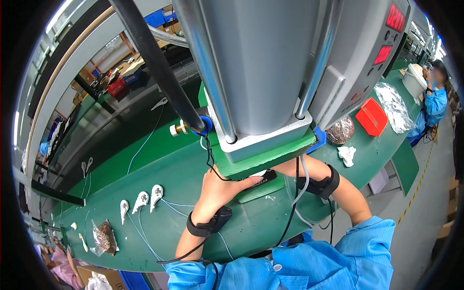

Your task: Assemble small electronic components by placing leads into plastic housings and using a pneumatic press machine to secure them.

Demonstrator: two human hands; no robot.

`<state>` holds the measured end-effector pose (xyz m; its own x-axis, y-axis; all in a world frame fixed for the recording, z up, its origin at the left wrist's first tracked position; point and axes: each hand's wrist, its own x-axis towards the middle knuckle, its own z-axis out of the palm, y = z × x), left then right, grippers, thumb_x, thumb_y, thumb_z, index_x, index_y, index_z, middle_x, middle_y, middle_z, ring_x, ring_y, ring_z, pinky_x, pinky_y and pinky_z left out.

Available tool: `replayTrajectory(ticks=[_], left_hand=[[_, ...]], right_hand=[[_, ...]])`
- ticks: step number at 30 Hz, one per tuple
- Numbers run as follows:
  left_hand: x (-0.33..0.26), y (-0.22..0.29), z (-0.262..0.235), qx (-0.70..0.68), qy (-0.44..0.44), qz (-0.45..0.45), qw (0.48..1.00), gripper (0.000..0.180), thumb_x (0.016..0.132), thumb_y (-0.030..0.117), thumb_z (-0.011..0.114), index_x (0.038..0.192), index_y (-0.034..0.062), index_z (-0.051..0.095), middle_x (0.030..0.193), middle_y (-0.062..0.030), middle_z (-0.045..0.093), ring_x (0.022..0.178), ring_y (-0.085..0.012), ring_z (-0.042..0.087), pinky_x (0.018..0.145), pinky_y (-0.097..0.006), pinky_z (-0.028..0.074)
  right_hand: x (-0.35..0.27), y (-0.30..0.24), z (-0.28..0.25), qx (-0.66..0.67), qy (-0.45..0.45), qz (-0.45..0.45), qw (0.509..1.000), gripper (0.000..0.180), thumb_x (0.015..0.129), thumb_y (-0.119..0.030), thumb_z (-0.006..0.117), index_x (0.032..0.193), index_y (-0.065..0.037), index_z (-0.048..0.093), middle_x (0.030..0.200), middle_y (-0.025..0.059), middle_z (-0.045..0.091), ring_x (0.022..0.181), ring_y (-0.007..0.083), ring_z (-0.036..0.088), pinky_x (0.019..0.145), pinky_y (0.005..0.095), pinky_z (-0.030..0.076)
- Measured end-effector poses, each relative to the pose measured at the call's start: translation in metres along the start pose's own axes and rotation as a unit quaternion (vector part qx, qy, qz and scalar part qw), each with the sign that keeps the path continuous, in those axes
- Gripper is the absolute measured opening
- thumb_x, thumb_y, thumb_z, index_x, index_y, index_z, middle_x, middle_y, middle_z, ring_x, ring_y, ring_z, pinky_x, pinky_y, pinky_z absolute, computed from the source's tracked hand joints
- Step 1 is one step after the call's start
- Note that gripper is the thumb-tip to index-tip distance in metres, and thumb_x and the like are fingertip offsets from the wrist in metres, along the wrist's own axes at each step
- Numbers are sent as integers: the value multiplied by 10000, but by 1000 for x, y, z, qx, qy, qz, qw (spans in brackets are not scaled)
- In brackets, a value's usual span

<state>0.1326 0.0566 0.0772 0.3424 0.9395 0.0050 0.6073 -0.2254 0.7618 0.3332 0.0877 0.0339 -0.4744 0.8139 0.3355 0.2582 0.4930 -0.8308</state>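
My left hand point(223, 187) reaches under the green platform point(263, 154) of a tall grey press machine point(270, 63). Its thumb lies along a green base block point(261, 189), next to a black part point(267, 176); the fingers are hidden below the platform. A black strap with a cable circles the left wrist point(209, 223). My right forearm point(316, 175) comes in from the right with a black strap point(321, 186) on it. The right hand itself is hidden behind the platform.
Three white plug-like parts point(141, 199) with thin wires lie on the green bench point(164, 169) to the left. A bag of small brown pieces point(104, 237) lies nearer the front edge. To the right are a red box point(372, 116), a white cloth point(346, 154) and a person in blue point(435, 99).
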Motion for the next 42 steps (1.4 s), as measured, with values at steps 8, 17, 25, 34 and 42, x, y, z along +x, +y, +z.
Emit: replayTrajectory(ticks=[8, 17, 25, 34, 42], left_hand=[[-1, 3, 0, -3, 6, 11, 1000, 444, 640, 299, 768, 999, 86, 618, 883, -72, 660, 803, -233, 639, 689, -318, 487], [0, -2, 7, -9, 39, 35, 999, 376, 639, 328, 768, 891, 80, 640, 640, -25, 587, 570, -185, 568, 532, -302, 437], [-9, -6, 15, 12, 78, 35, 996, 341, 646, 366, 759, 767, 76, 626, 506, -22, 450, 451, -191, 475, 440, -327, 358], [-8, -4, 18, 26, 82, 54, 995, 361, 669, 381, 740, 823, 72, 636, 505, -31, 458, 441, -203, 473, 435, -325, 352], [-12, 5, 13, 36, 31, -8, 999, 548, 673, 283, 751, 1118, 14, 578, 583, -16, 484, 522, -100, 442, 505, -250, 380]], right_hand=[[0, -25, -17, -54, -77, 0, 996, 318, 809, -103, 574, 1101, 9, 520, 985, 195, 569, 866, 300, 552, 781, 354, 444], [-6, -30, -15, -112, -85, -23, 990, 348, 803, -139, 594, 1117, -5, 526, 1091, 204, 517, 1059, 355, 469, 902, 408, 381], [-102, -55, -49, -208, 281, 38, 936, 496, 751, 16, 582, 1218, 29, 416, 1162, 177, 445, 722, 144, 536, 693, 271, 453], [-157, 8, -18, -319, 209, 140, 914, 559, 774, -30, 585, 1265, -8, 319, 1174, 205, 363, 840, 287, 503, 772, 373, 440], [-152, 9, -27, -257, 151, 145, 944, 552, 799, -83, 584, 1271, -1, 309, 1168, 204, 362, 924, 293, 497, 785, 359, 441]])
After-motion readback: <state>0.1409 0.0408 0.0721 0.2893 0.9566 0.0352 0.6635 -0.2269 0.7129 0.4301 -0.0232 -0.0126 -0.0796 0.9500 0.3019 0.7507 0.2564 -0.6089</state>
